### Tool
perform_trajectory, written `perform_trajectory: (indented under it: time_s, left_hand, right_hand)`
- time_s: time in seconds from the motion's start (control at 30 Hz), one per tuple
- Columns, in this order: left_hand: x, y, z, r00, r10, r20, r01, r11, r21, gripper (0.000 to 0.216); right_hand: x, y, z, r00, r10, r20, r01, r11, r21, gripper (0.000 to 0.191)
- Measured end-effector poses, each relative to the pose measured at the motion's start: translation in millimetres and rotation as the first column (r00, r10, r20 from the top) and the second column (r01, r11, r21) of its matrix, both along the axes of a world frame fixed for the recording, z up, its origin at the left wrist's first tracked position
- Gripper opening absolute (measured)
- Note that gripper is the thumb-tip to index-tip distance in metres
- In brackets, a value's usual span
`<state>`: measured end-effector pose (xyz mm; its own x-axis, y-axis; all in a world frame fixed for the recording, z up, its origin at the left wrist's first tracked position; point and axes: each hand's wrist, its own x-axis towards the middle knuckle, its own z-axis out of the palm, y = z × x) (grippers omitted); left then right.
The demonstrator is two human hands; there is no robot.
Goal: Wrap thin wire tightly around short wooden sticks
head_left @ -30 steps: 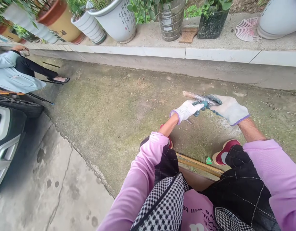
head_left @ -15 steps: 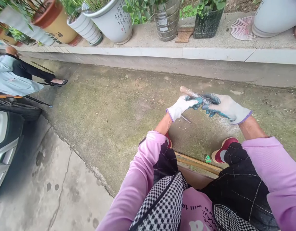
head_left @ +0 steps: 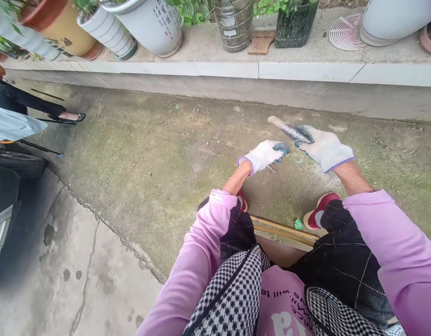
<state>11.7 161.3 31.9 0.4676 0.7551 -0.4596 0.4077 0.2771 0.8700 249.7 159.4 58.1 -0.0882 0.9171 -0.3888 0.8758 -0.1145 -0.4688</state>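
My right hand (head_left: 323,144), in a white glove with a dark blue-green palm, is closed round a short rod with a light brown end and a silvery-black, rough-looking middle (head_left: 293,132). The rod points up and to the left over the ground. Just left of and below it, my left hand (head_left: 267,155), gloved alike, has its fingers curled and is apart from the rod. Whatever may be in those fingers is hidden. A thin greyish stick (head_left: 271,169) shows below the left hand; I cannot tell whether it is held or lies on the ground.
Potted plants, among them a white pot with writing (head_left: 150,28), line a low ledge (head_left: 208,70) ahead. A seated person's leg (head_left: 36,105) and a vehicle (head_left: 3,219) are at left. A green scrap (head_left: 298,224) lies by my red shoe (head_left: 320,211).
My left hand has come off the rod and sits slightly lower, while the right hand keeps hold of it. More of the silvery part shows. The whole view has shifted a little.
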Motion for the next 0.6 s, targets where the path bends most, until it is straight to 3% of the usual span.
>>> perform_trajectory:
  time_s: [0.17,0.33,0.43,0.6]
  left_hand:
    - [-13.2,6.0,1.4,0.987,-0.065,-0.147,0.093,0.977,0.192,0.018]
    - [-26.7,15.3,-12.1,0.981,-0.08,-0.179,0.126,0.955,0.268,0.015]
    - [-31.2,20.4,-16.3,0.989,-0.083,-0.123,0.107,0.974,0.201,0.012]
    - [-36.5,31.3,-3.9,0.993,-0.064,0.098,0.059,0.997,0.053,0.015]
  right_hand:
    - [5.8,3.0,-11.5,0.968,0.205,0.146,-0.184,0.973,-0.142,0.056]
    - [13.7,-4.5,-28.3,0.945,0.324,-0.04,-0.321,0.901,-0.292,0.04]
    - [19.9,-11.2,-20.7,0.92,0.273,-0.281,-0.359,0.874,-0.327,0.047]
    - [27.4,-18.1,9.2,0.85,0.033,-0.526,-0.268,0.886,-0.378,0.079]
